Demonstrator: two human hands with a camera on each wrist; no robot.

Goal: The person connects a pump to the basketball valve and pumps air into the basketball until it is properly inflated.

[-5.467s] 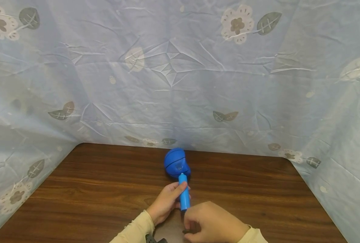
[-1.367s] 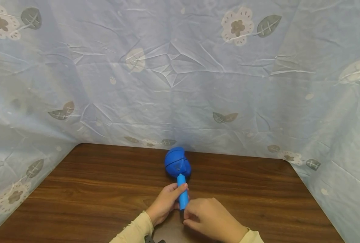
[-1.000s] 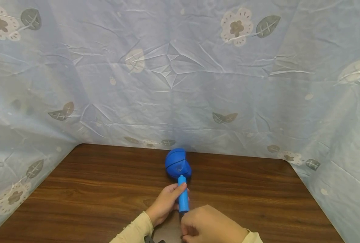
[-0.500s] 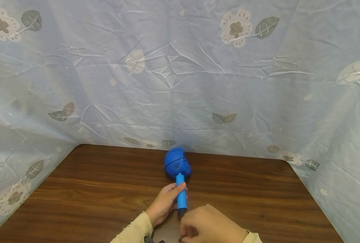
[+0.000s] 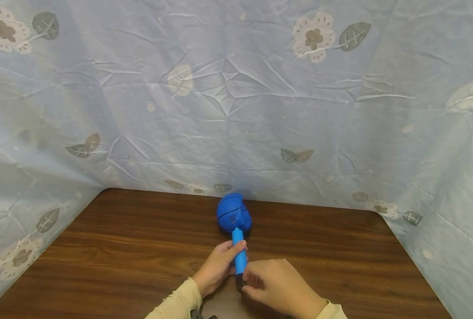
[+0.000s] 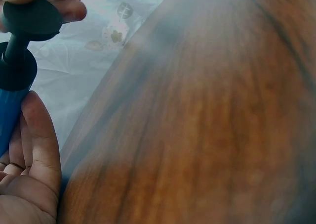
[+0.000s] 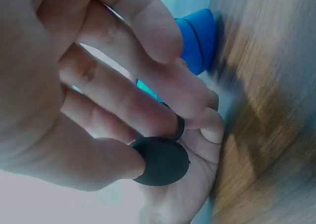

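Note:
A blue ball with black seams sits on the table, its right side caved in; part of it shows in the right wrist view. Against its near side points the nozzle end of a light-blue hand pump; whether a needle is in the ball is too small to tell. My left hand grips the barrel, thumb on top. At the near end, my right hand pinches the pump's dark round handle between thumb and fingers. A short length of rod shows between handle and barrel cap in the left wrist view.
A brown wood-grain table extends around both hands. Pale blue floral cloth hangs along its back and both sides, close behind the ball. A dark strap-like item shows at my left wrist.
My right hand has moved back and forth along the pump, and since half a second ago it has pushed the handle in toward the barrel. The left hand keeps its grip; the ball stays dented.

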